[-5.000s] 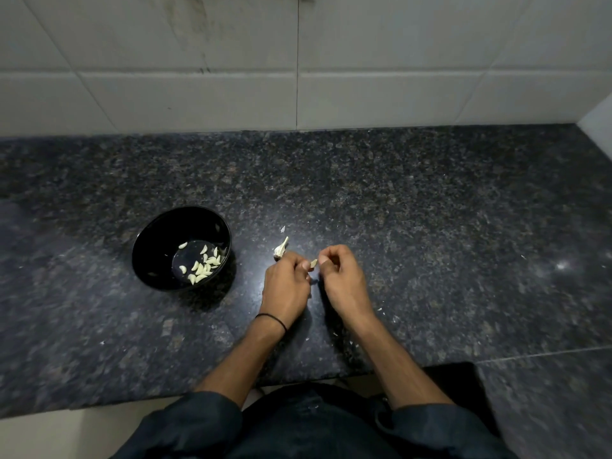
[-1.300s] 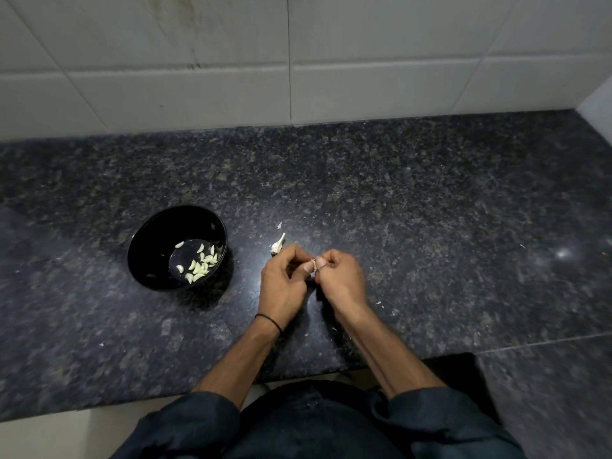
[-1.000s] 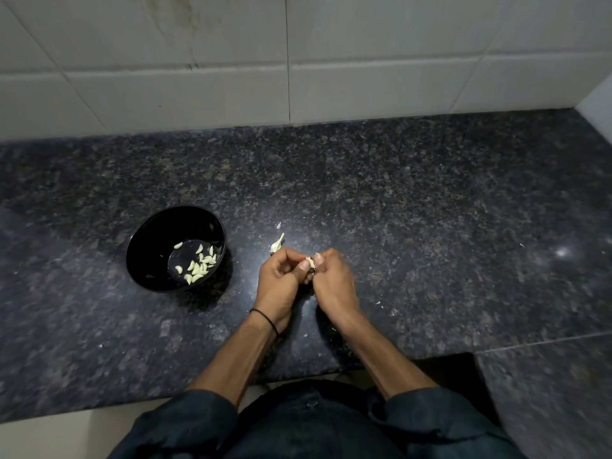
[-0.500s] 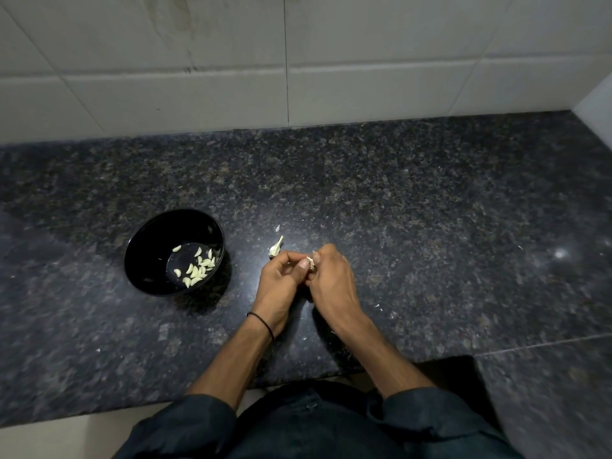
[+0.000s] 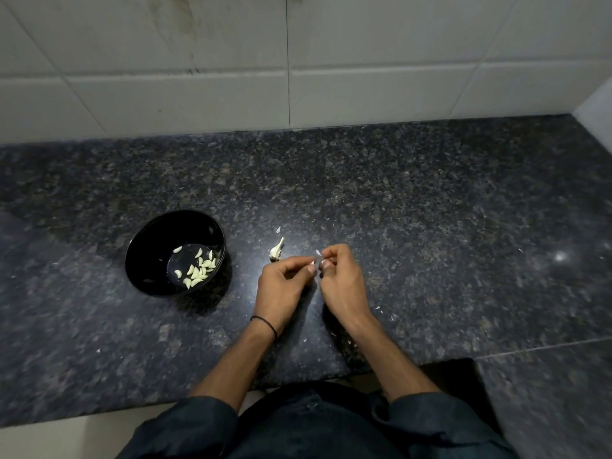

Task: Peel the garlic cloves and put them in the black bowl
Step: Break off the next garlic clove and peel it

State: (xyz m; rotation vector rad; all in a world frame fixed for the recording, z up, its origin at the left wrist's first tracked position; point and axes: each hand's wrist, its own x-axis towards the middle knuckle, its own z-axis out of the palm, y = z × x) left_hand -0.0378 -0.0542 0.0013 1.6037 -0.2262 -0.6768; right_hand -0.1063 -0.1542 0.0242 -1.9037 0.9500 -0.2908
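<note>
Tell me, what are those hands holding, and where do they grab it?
The left hand pinches a small garlic clove between thumb and fingertip; which end, I cannot tell. The right hand pinches its loose papery skin.

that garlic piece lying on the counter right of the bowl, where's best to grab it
Pinch the garlic piece across its wider near end, from above. It lies flat on the counter and tapers to a thin far tip, which offers little to hold. The left hand is closest, but it and the right hand are both pinching a clove.
</note>
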